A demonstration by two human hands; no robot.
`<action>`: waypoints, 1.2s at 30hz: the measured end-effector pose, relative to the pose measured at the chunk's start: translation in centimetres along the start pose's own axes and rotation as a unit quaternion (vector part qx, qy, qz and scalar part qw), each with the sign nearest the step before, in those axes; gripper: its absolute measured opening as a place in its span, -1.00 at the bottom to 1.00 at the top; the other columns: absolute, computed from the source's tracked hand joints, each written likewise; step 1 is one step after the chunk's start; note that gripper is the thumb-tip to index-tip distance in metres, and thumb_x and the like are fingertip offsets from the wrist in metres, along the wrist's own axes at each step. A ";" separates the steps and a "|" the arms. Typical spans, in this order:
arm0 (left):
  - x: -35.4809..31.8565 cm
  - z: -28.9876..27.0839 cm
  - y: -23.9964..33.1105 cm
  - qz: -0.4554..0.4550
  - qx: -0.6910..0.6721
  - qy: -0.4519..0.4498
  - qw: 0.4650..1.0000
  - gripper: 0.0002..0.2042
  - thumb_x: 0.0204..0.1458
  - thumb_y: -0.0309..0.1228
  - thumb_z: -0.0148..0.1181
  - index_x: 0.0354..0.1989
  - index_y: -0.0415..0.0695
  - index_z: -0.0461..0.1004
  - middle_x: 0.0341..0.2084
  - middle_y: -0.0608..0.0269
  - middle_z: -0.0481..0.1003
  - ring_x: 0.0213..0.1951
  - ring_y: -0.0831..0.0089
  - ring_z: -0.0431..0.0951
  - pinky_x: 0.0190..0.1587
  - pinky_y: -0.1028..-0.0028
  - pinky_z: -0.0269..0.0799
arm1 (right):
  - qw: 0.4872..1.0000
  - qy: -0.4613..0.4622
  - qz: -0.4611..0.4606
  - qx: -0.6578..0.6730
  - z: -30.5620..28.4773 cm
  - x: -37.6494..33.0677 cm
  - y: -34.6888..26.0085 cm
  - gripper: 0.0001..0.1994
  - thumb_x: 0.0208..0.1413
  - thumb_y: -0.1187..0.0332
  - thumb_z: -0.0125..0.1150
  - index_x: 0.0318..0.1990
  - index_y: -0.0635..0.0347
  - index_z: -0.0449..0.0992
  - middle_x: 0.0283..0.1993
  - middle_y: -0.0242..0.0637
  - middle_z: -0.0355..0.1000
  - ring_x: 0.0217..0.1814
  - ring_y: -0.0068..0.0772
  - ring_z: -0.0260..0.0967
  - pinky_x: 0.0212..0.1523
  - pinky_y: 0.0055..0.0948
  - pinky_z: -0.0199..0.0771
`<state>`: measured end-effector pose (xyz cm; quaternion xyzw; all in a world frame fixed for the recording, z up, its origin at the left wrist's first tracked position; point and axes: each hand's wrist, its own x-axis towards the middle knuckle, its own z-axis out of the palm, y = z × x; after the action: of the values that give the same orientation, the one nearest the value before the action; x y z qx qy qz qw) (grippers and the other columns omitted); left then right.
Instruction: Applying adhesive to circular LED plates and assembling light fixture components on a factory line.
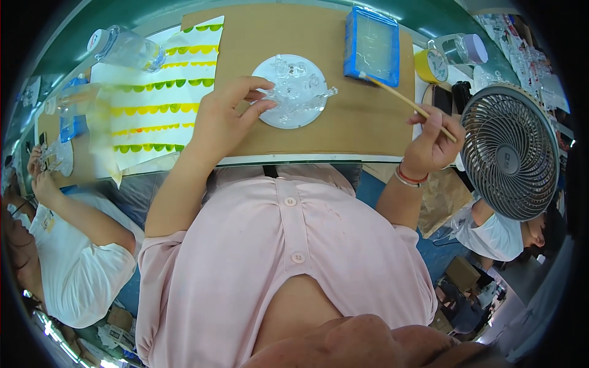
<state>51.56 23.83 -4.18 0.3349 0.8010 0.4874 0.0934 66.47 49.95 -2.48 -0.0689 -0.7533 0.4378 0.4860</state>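
Note:
A round white plate [293, 120] lies in front of me on brown cardboard, bearing clear, glassy pieces [294, 86] whose exact shape is hard to make out. At the plate's left edge, my left hand [230, 113] pinches one side of them between thumb and fingers. My right hand [431, 138] grips a slim wooden-handled brush [402, 98], slanting up and left. Its pale tip is by the near rim of a blue-edged rectangular tray [350, 55], which holds something clear and pale.
White sheets with rows of yellow and green scallops [165, 92] lie left, below a clear jar [132, 49]. On the right are a yellow tape roll [431, 65], a purple-lidded jar [457, 49] and a grey fan [510, 153]. Other people sit on both sides.

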 end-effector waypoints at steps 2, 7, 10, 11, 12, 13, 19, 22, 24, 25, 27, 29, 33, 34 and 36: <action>-0.3 0.7 0.1 -0.026 -0.031 -0.001 0.999 -0.78 -0.08 -0.46 0.35 -0.23 -0.10 0.52 -0.36 0.26 0.57 -0.35 0.42 0.61 -0.31 0.50 0.49 | 1.000 -0.018 0.018 0.002 -0.2 -1.2 -1.0 -0.91 0.22 0.49 0.03 -0.26 0.31 0.26 -0.39 0.06 0.48 -0.57 -0.42 0.38 -0.49 -0.51 0.44; -0.6 1.3 0.5 -0.026 -0.061 -0.006 0.998 -0.80 -0.08 -0.46 0.35 -0.25 -0.11 0.51 -0.39 0.27 0.57 -0.36 0.45 0.61 -0.32 0.51 0.48 | 0.988 -0.140 0.052 -0.023 1.2 -3.8 -0.9 -0.94 0.18 0.55 0.06 -0.26 0.32 0.32 -0.38 0.00 0.49 -0.54 -0.43 0.41 -0.47 -0.54 0.44; -0.7 1.3 0.5 -0.024 -0.069 -0.008 0.997 -0.80 -0.07 -0.47 0.34 -0.26 -0.12 0.51 -0.40 0.27 0.57 -0.37 0.45 0.61 -0.33 0.51 0.48 | 0.979 -0.185 0.005 -0.083 1.7 -4.2 -0.8 -0.94 0.16 0.57 0.08 -0.25 0.33 0.34 -0.36 -0.03 0.50 -0.52 -0.46 0.43 -0.46 -0.58 0.43; -0.7 1.3 0.4 -0.033 -0.074 -0.009 0.997 -0.81 -0.07 -0.47 0.34 -0.26 -0.13 0.51 -0.40 0.27 0.57 -0.37 0.45 0.61 -0.33 0.51 0.48 | 0.979 -0.185 0.006 -0.082 1.7 -4.3 -1.0 -0.94 0.16 0.57 0.08 -0.25 0.33 0.34 -0.36 -0.03 0.50 -0.52 -0.46 0.43 -0.46 -0.58 0.43; -0.7 1.3 0.4 -0.033 -0.073 -0.010 0.997 -0.81 -0.07 -0.47 0.34 -0.26 -0.13 0.51 -0.40 0.27 0.57 -0.37 0.45 0.61 -0.33 0.51 0.48 | 0.977 -0.200 0.010 -0.077 1.6 -4.4 -1.3 -0.94 0.16 0.58 0.08 -0.25 0.34 0.34 -0.35 -0.03 0.51 -0.50 -0.47 0.44 -0.46 -0.59 0.43; -0.6 1.3 0.4 -0.032 -0.076 -0.008 0.997 -0.82 -0.06 -0.48 0.33 -0.27 -0.14 0.50 -0.40 0.27 0.57 -0.37 0.44 0.61 -0.33 0.51 0.48 | 0.974 -0.216 0.015 -0.073 1.5 -4.5 -1.5 -0.94 0.16 0.58 0.08 -0.26 0.34 0.33 -0.34 -0.04 0.51 -0.48 -0.48 0.45 -0.45 -0.60 0.42; -0.9 1.8 0.7 -0.033 -0.084 -0.018 0.996 -0.84 -0.01 -0.53 0.27 -0.25 -0.20 0.46 -0.34 0.22 0.58 -0.33 0.46 0.60 -0.25 0.52 0.49 | 0.986 -0.154 0.013 -0.070 2.5 -4.0 -0.1 -0.95 0.16 0.59 0.07 -0.27 0.34 0.33 -0.38 -0.08 0.51 -0.45 -0.44 0.47 -0.45 -0.60 0.41; -1.2 2.0 0.9 -0.037 -0.058 -0.035 0.997 -0.84 0.03 -0.56 0.23 -0.22 -0.23 0.42 -0.29 0.20 0.59 -0.29 0.47 0.59 -0.17 0.54 0.51 | 0.971 -0.206 -0.055 -0.111 2.0 -4.3 -0.7 -0.95 0.14 0.61 0.06 -0.29 0.33 0.33 -0.41 -0.08 0.51 -0.47 -0.38 0.47 -0.45 -0.56 0.42; -1.4 2.1 0.9 -0.033 -0.044 -0.031 0.998 -0.84 0.03 -0.55 0.23 -0.22 -0.23 0.41 -0.29 0.19 0.59 -0.29 0.47 0.59 -0.17 0.53 0.51 | 0.971 -0.218 -0.044 -0.085 1.9 -4.5 -2.0 -0.95 0.13 0.61 0.07 -0.30 0.33 0.33 -0.42 -0.07 0.51 -0.48 -0.36 0.47 -0.45 -0.54 0.42; -1.5 2.1 0.9 -0.036 -0.041 -0.033 0.998 -0.84 0.03 -0.55 0.23 -0.23 -0.23 0.41 -0.30 0.19 0.59 -0.29 0.47 0.59 -0.18 0.53 0.51 | 0.971 -0.228 -0.034 -0.060 2.0 -4.6 -2.3 -0.95 0.13 0.61 0.07 -0.30 0.32 0.34 -0.43 -0.06 0.51 -0.48 -0.34 0.47 -0.45 -0.52 0.42; -1.4 2.2 1.1 -0.038 -0.039 -0.037 0.998 -0.84 0.03 -0.55 0.23 -0.23 -0.23 0.41 -0.30 0.18 0.58 -0.29 0.46 0.59 -0.19 0.52 0.52 | 0.973 -0.226 -0.027 -0.045 2.3 -4.9 -2.6 -0.92 0.06 0.62 0.12 -0.33 0.30 0.35 -0.44 -0.08 0.51 -0.50 -0.27 0.47 -0.48 -0.48 0.43; -1.4 2.3 1.3 -0.039 -0.055 -0.045 0.997 -0.84 0.02 -0.55 0.24 -0.24 -0.24 0.41 -0.31 0.17 0.59 -0.30 0.45 0.60 -0.20 0.52 0.52 | 0.974 -0.224 -0.021 -0.030 2.6 -5.0 -2.8 -0.88 0.00 0.62 0.18 -0.36 0.29 0.36 -0.45 -0.10 0.51 -0.52 -0.21 0.46 -0.50 -0.43 0.43; -1.5 2.5 1.4 -0.032 -0.066 -0.053 0.996 -0.84 0.02 -0.55 0.25 -0.26 -0.25 0.41 -0.31 0.16 0.59 -0.32 0.44 0.60 -0.22 0.52 0.53 | 0.971 -0.229 -0.063 -0.039 2.8 -4.9 -2.5 -0.87 -0.01 0.63 0.18 -0.35 0.26 0.36 -0.45 -0.10 0.51 -0.52 -0.21 0.46 -0.51 -0.44 0.43; -1.5 2.6 1.4 -0.032 -0.071 -0.058 0.995 -0.84 0.01 -0.55 0.25 -0.27 -0.25 0.40 -0.31 0.15 0.59 -0.32 0.44 0.60 -0.22 0.52 0.53 | 0.974 -0.212 -0.064 -0.047 2.6 -4.9 -2.3 -0.87 -0.02 0.63 0.18 -0.34 0.25 0.36 -0.44 -0.10 0.51 -0.53 -0.21 0.46 -0.51 -0.44 0.43; -1.4 2.6 1.3 -0.033 -0.076 -0.062 0.995 -0.84 0.01 -0.55 0.25 -0.27 -0.26 0.40 -0.32 0.15 0.59 -0.33 0.44 0.60 -0.22 0.52 0.53 | 0.970 -0.226 -0.070 -0.050 2.4 -4.8 -2.4 -0.86 -0.02 0.63 0.18 -0.34 0.25 0.36 -0.44 -0.10 0.51 -0.52 -0.20 0.46 -0.50 -0.44 0.43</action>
<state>54.48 25.23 -4.67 0.3299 0.7650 0.5215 0.1844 67.82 44.55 -4.31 0.0605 -0.8674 0.3691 0.3281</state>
